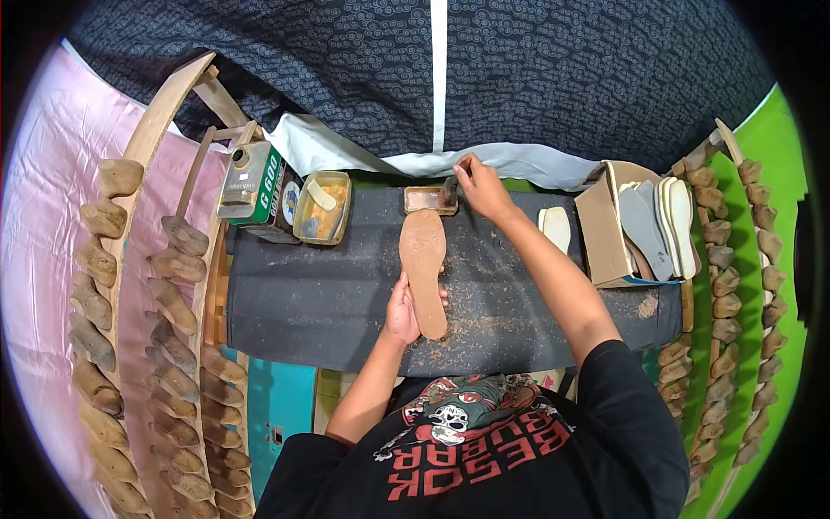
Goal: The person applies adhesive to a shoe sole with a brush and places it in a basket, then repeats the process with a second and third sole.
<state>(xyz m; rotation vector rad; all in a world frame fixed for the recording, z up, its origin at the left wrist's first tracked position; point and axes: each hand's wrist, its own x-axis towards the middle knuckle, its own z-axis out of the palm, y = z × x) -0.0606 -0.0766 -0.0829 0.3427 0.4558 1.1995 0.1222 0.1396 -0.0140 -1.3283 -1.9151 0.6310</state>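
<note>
My left hand [403, 310] holds a brown insole [423, 259] by its narrow heel part, thumb on one side and fingers on the other. The insole's wide end points away from me, close to a small shallow tray [418, 200]. Just right of that tray is my right hand [482, 185], its fingers pinched together beside a dark tool [449, 191] that stands at the tray. Whether the fingertips grip the tool or something else is too small to tell.
Crumbs lie on the dark tabletop [346, 303]. At the left are a green-and-white metal can [251, 186] and a plastic tub [334, 227]. Pale insoles [555, 228] and a cardboard box [603, 240] of insoles stand at the right. Wooden shoe lasts [91, 298] line both side racks.
</note>
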